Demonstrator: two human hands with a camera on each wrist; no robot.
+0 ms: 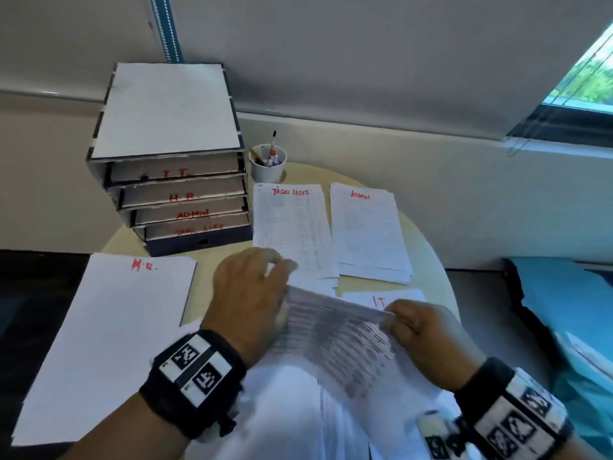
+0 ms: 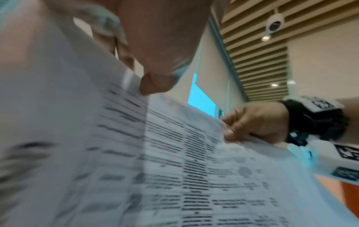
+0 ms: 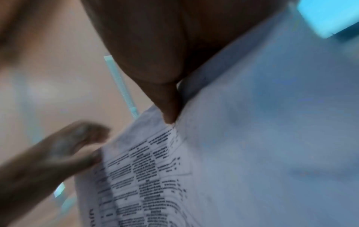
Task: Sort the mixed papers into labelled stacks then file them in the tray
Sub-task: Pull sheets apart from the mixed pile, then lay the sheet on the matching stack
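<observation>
A printed sheet with a dense table is lifted off the mixed pile near my body. My left hand grips its upper left edge, fingers curled round it. My right hand pinches its upper right corner. In the left wrist view the sheet fills the frame, with the right hand at its far corner. On the table lie stacks labelled H.R., Task Lists, Admin and I.T., the last partly hidden. The tray stands at the back left, its drawers marked I.T., H.R., Admin, Task List.
A white cup of pens stands right of the tray. The round beige table ends close behind the Admin stack. A blue seat or cushion sits off to the right. A wall and window lie behind.
</observation>
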